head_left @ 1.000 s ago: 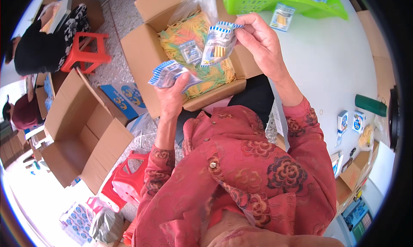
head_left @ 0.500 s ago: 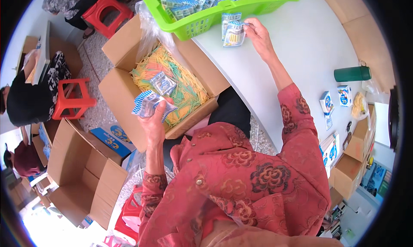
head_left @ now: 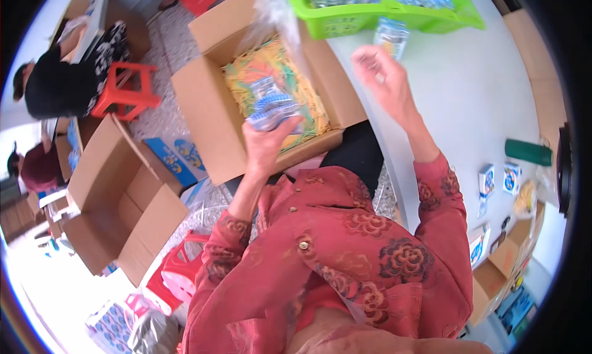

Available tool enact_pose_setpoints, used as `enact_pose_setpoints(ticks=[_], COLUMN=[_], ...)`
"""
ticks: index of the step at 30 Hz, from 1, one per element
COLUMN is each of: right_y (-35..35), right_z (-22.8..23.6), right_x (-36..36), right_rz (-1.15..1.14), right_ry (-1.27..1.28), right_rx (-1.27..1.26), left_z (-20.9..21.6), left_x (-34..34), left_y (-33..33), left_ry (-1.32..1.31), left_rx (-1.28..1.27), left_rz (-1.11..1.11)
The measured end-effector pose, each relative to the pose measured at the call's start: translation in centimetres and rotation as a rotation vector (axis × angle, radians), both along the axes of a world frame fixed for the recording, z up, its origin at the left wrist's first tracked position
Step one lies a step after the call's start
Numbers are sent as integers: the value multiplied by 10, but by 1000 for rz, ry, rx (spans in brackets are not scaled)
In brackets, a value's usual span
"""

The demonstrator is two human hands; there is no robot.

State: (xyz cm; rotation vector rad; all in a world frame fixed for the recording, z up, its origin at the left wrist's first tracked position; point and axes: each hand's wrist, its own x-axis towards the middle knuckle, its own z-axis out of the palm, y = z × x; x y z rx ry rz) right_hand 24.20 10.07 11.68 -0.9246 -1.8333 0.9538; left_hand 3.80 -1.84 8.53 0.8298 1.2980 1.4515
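Observation:
My left hand [head_left: 264,143] grips a clear packet with blue-and-white striped ends [head_left: 274,112], held over the cardboard box [head_left: 206,110]. Thin yellow, green and orange sticks [head_left: 311,98] fill that box. Another small packet [head_left: 265,87] shows on the sticks just beyond the held one and partly overlaps it. Over the white table [head_left: 456,89], my right hand [head_left: 385,80] is raised with loosely curled, slightly apart fingers, a little blurred, and nothing visible in them. Beside it on the table, against the green basket, is a blue-and-white packet [head_left: 393,36].
The green basket [head_left: 345,26] holds many blue packets. A green bottle [head_left: 528,152] and small printed boxes [head_left: 486,180] are at the table's right. An open cardboard box [head_left: 151,243] and a red stool [head_left: 126,90] stand left, near a seated person [head_left: 61,86].
My right hand has let go of the packet by the basket and drawn back from it. My left hand keeps its packet over the box. The whole view has shifted.

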Motion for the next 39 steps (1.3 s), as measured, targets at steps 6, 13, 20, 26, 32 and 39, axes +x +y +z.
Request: enact_pose_setpoints(ticks=[6, 13, 20, 26, 32, 39], right_y=[-41, -35, -28, -28, -39, -50], right_z=[6, 7, 15, 13, 20, 24], right_x=[-68, -87, -95, -99, -101, -104], right_rz=[310, 388, 577, 698, 638, 533], right_ry=[-160, -198, -177, -126, -73, -146], right_rx=[89, 115, 197, 113, -51, 412], left_z=[-5, 5, 6, 7, 6, 1], left_x=[-1, -19, -34, -41, -37, -43], left_y=[-6, -25, -35, -40, -41, -38], left_ry=[68, -229, -439, -264, -139, -188], left_rx=[42, -12, -95, -21, 22, 53], left_rz=[23, -14, -80, -28, 125, 175])
